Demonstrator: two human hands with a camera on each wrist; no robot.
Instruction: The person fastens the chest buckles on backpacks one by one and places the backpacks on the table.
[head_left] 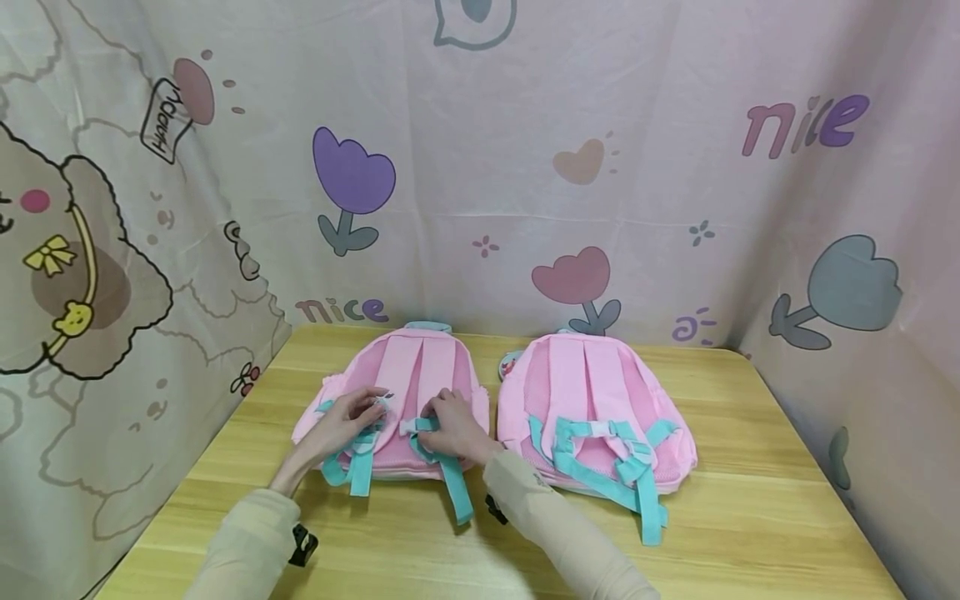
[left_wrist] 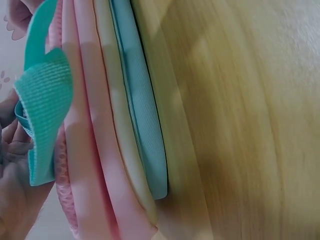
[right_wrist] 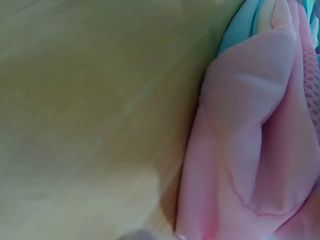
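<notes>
Two pink backpacks lie side by side on the table, straps facing up. My left hand (head_left: 341, 425) is over the left backpack (head_left: 405, 367), its fingers pinching a turquoise buckle strap at the left shoulder strap; a small pale piece shows at the fingertips. Across from it, my right hand (head_left: 457, 427) grips another turquoise buckle strap, whose white buckle (head_left: 408, 427) points toward the left hand. In the left wrist view, a loose turquoise strap (left_wrist: 47, 90) partly hides the left fingers. The right wrist view shows the backpack's pink side pocket (right_wrist: 250, 100), with the right fingers out of sight.
The right backpack (head_left: 600, 375) has its turquoise straps (head_left: 592, 475) joined across the front, and a round tag (head_left: 509, 364) hangs at its upper left. Both stand on a wooden table (head_left: 750, 500), with a printed curtain (head_left: 465, 167) behind and at the sides.
</notes>
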